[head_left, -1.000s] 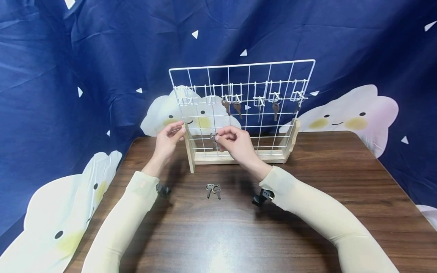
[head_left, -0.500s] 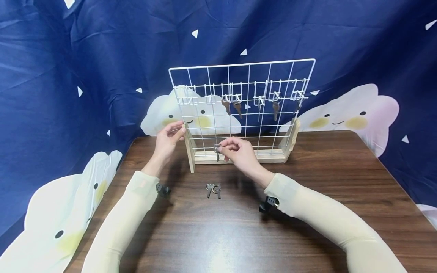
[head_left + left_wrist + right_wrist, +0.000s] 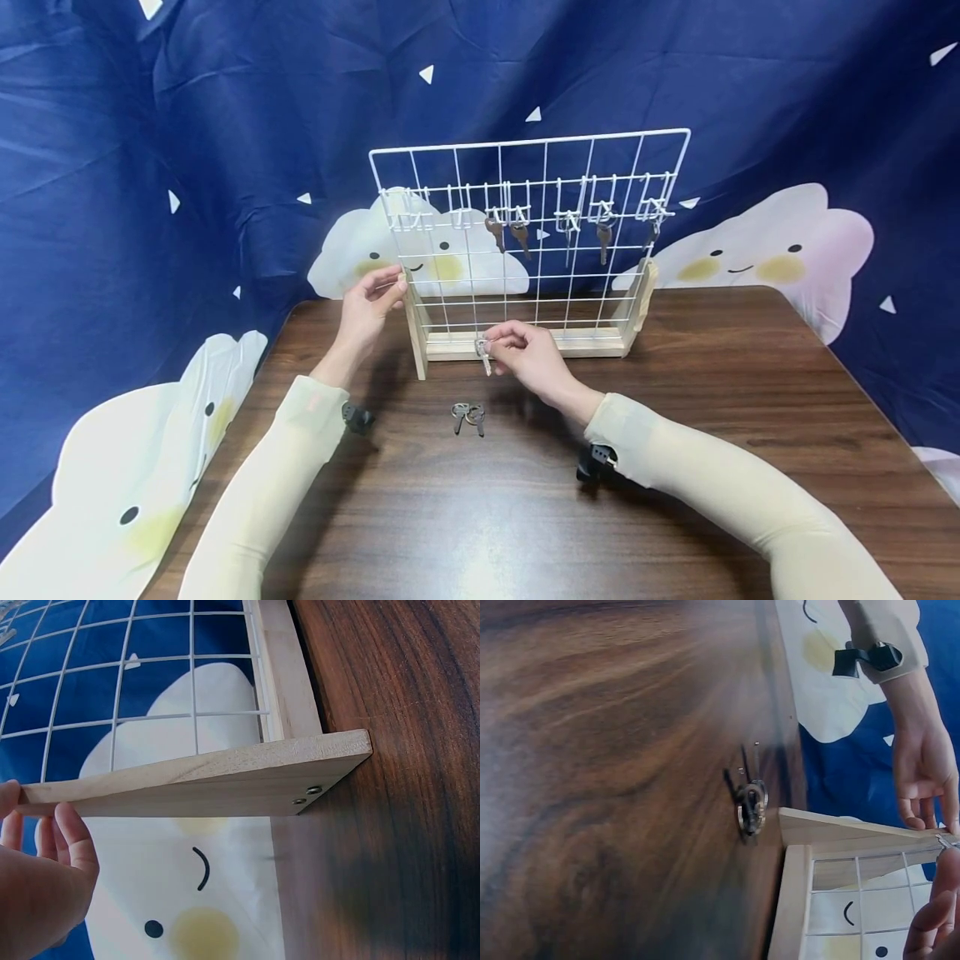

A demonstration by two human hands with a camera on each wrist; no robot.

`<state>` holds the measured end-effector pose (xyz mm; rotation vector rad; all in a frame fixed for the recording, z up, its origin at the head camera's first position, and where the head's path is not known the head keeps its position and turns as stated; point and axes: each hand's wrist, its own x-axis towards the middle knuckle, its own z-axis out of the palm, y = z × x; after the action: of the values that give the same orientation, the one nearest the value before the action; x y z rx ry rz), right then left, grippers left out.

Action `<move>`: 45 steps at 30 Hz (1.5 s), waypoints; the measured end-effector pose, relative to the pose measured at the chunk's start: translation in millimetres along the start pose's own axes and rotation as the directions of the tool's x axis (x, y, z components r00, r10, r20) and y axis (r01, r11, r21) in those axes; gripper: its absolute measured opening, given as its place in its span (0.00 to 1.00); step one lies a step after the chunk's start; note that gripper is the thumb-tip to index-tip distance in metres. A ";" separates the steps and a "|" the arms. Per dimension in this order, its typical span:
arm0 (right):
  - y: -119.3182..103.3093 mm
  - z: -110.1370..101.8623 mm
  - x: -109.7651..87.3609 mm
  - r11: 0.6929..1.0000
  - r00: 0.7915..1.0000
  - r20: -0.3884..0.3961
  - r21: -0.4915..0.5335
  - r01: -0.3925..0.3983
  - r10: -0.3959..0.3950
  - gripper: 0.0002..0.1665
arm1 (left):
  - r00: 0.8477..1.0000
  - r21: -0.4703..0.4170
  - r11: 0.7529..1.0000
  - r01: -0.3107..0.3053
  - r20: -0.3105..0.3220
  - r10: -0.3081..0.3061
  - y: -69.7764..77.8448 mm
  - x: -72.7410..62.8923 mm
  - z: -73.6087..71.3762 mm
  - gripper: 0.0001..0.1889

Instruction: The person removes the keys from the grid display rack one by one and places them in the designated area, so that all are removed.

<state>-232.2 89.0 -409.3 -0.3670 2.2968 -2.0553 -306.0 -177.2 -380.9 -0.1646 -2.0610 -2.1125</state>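
Note:
My right hand (image 3: pixel 534 360) pinches a silver key (image 3: pixel 485 360) on a ring, in front of the rack's lower wooden bar in the head view. The key hangs down from the fingertips. In the right wrist view those fingertips (image 3: pixel 946 870) show at the right edge beside a bit of metal. My left hand (image 3: pixel 366 310) holds the upper end of the rack's left wooden side panel (image 3: pixel 202 776), thumb on one side and fingers on the other. On the table below the rack lie two ringed keys (image 3: pixel 468 418), side by side.
The rack's white wire grid (image 3: pixel 525 287) stands at the back of the brown wooden table (image 3: pixel 675 500). Several keys (image 3: pixel 604 242) hang from its white hooks (image 3: pixel 568 223), mostly towards the middle and right. A blue cloud-patterned curtain (image 3: pixel 300 100) hangs behind.
My right hand has moved down and slightly right with the key, from the middle of the grid to the lower bar. The left hand keeps its grip on the side panel.

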 end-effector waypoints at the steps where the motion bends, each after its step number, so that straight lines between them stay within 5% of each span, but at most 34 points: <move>1: 1.5 -0.3 -0.5 1.000 1.000 0.002 -0.007 0.007 -0.007 0.13 | 1.000 0.002 1.000 -0.001 0.002 0.001 0.0 0.2 -0.1 0.22; 8: 11.8 -1.9 -4.2 0.998 1.000 0.012 -0.067 0.005 -0.004 0.14 | 1.000 0.014 1.000 -0.009 0.012 0.009 -0.7 0.8 -0.5 0.23; 26: 41.9 -0.8 -15.1 0.982 0.986 0.083 -0.131 -0.136 0.147 0.10 | 1.000 0.009 1.000 0.004 0.004 -0.004 -0.7 0.6 -1.2 0.23; 45: 66.0 4.8 -21.6 0.954 0.968 0.143 -0.250 -0.167 0.207 0.07 | 1.000 0.010 1.000 -0.011 0.006 0.011 -0.8 0.1 -0.8 0.21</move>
<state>-220.3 94.9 -477.6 -0.3022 2.3736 -1.6049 -306.2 -178.0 -381.7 -0.1809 -2.0689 -2.0969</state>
